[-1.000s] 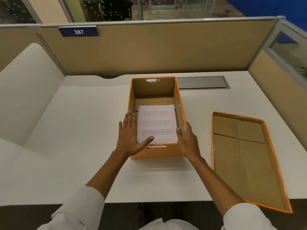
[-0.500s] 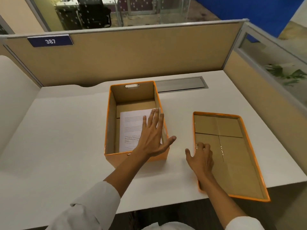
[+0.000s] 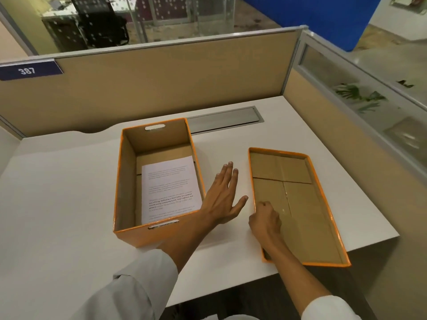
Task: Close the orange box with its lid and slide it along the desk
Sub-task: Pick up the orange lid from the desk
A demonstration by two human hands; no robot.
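Note:
The orange box (image 3: 129,234) stands open on the white desk (image 3: 57,192), with a printed sheet of paper (image 3: 171,188) lying on its bottom. Its lid (image 3: 323,215) lies upside down to the right, brown inside facing up, its near end past the desk's front edge. My left hand (image 3: 221,199) hovers flat with fingers spread between box and lid, just right of the box's right wall. My right hand (image 3: 265,220) curls over the lid's left rim near its middle, fingers on the rim.
A tan partition (image 3: 161,84) closes the desk's back and a second partition (image 3: 335,139) the right side. A grey cable cover (image 3: 226,121) is set into the desk behind the box. Bare desk lies left of the box.
My left hand left the box and moved right into the gap beside the lid. My right hand went from the box's front to the lid's left rim and closed on it.

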